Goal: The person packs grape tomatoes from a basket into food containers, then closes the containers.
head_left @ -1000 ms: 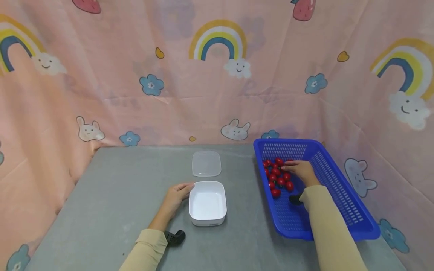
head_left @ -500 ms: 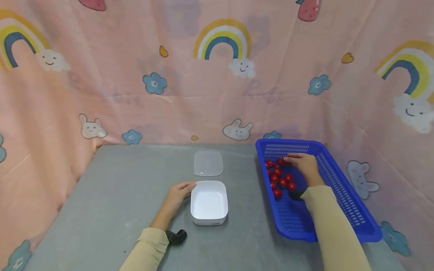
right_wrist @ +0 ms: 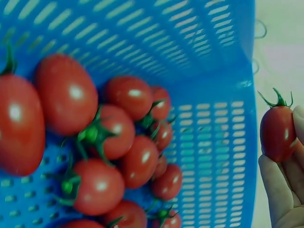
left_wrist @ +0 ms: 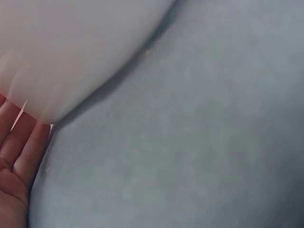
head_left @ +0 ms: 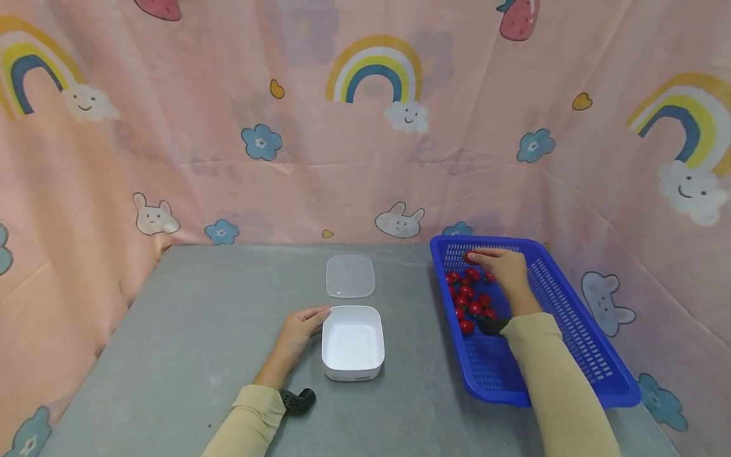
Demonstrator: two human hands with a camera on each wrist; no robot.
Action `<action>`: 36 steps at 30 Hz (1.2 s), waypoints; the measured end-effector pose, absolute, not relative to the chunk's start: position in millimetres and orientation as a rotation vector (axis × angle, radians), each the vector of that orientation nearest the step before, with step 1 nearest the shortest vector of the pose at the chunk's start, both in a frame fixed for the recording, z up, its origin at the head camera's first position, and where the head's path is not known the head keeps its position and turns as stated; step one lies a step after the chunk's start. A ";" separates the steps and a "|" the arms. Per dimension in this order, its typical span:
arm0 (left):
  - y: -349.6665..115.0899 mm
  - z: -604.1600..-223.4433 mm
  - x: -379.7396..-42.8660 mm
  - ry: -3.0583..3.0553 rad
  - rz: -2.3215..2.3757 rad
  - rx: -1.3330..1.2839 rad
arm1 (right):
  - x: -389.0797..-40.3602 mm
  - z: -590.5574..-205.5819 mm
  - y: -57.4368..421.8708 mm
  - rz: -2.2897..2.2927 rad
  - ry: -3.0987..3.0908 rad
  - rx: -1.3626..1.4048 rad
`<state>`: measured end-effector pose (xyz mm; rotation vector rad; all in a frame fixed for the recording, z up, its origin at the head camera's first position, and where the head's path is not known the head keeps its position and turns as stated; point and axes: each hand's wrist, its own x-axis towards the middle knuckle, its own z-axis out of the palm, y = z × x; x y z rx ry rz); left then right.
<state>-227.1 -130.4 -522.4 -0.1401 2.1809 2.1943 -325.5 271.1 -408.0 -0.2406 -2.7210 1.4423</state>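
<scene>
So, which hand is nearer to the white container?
Left. The left hand touches the white container on its left; the right hand is away to the right, over the blue basket.

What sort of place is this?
Perhaps a staged tabletop set: a pink rainbow-print cloth hangs behind and beside a grey table, which bears a blue perforated basket of cherry tomatoes.

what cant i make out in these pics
Part of the basket: head view, hidden by the right sleeve.
How many tomatoes: right wrist view, they overlap, and left and bottom edges cut some off.
Print on the white box: head view, too small.
Whole left hand: left wrist view, cut by left edge.
Whole right hand: right wrist view, cut by right edge.
</scene>
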 end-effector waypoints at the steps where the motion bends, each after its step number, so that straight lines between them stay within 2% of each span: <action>1: -130.7 -522.2 -226.5 2.187 2.188 -0.145 | -324.5 -406.5 268.8 1.463 -2.715 -0.235; 36: -129.3 -528.6 -228.3 2.208 2.213 -0.153 | -276.7 -362.7 202.9 1.693 -2.615 -0.067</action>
